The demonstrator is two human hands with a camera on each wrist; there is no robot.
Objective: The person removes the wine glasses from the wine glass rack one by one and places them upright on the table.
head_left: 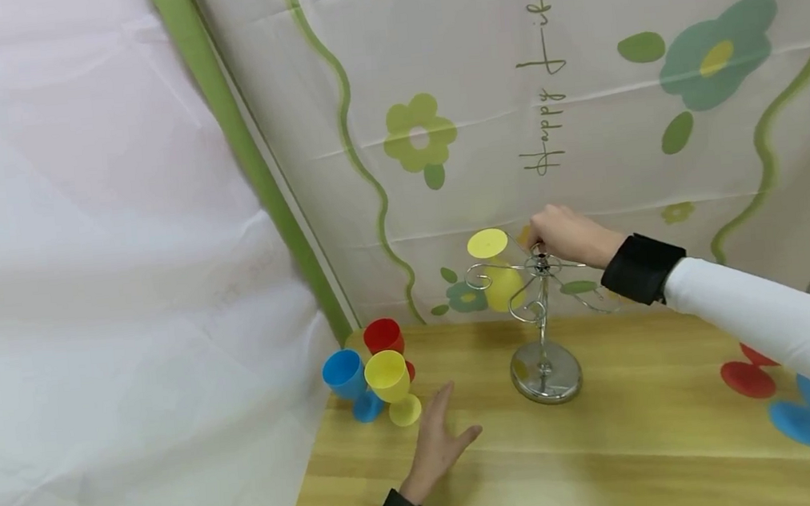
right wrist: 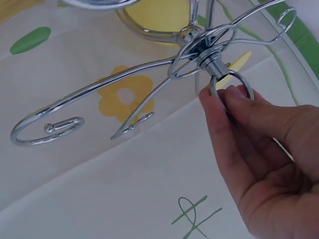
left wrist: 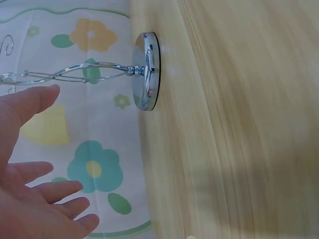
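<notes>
A chrome cup rack with a round base and curled wire arms stands on the wooden table. My right hand pinches the metal ring at its top between thumb and fingers. One yellow goblet hangs upside down from an arm on the rack's left side. My left hand is held over the table with fingers spread and nothing in it. Close to its fingertips stand an upright yellow goblet, a blue goblet and a red goblet.
Toward the table's right side, a red goblet and a blue goblet are partly covered by the right sleeve. A flower-printed curtain hangs behind the table. White cloth hangs at the left.
</notes>
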